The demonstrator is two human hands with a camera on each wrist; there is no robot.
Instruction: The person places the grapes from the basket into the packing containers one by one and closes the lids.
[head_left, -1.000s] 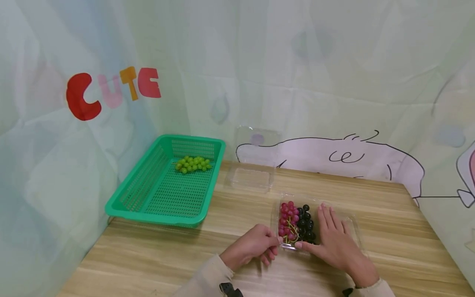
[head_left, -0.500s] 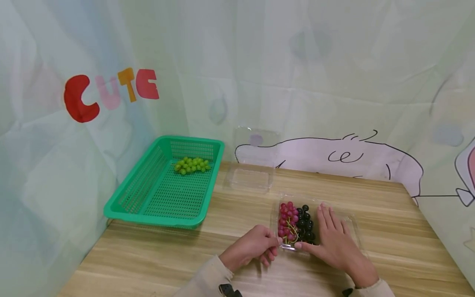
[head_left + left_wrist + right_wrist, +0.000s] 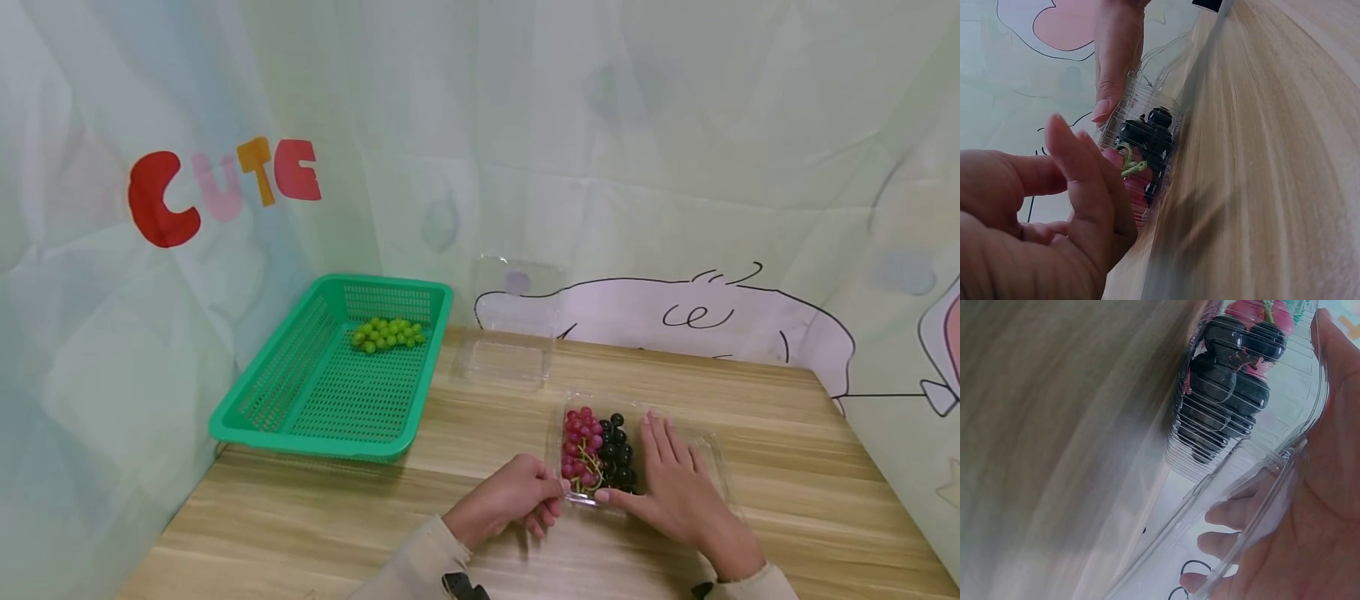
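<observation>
In the head view a clear plastic clamshell container (image 3: 596,499) lies on the table, with red grapes (image 3: 581,442) at its left and black grapes (image 3: 617,454) beside them. My left hand (image 3: 513,497) pinches its near left corner, the fingers curled; a green stem (image 3: 1133,166) shows just past them in the left wrist view. My right hand (image 3: 678,483) lies over the container's right half with straight fingers, thumb at the near edge. A transparent flap (image 3: 1272,506) passes in front of the right fingers in the right wrist view.
At the left a green plastic basket (image 3: 420,408) holds a bunch of green grapes (image 3: 387,333). Behind, a second clear container (image 3: 504,360) stands open, its lid upright near the printed backdrop (image 3: 675,150). Everything rests on a wooden table (image 3: 795,450).
The head view has shifted very slightly. Both hands, the container and the grapes keep their places.
</observation>
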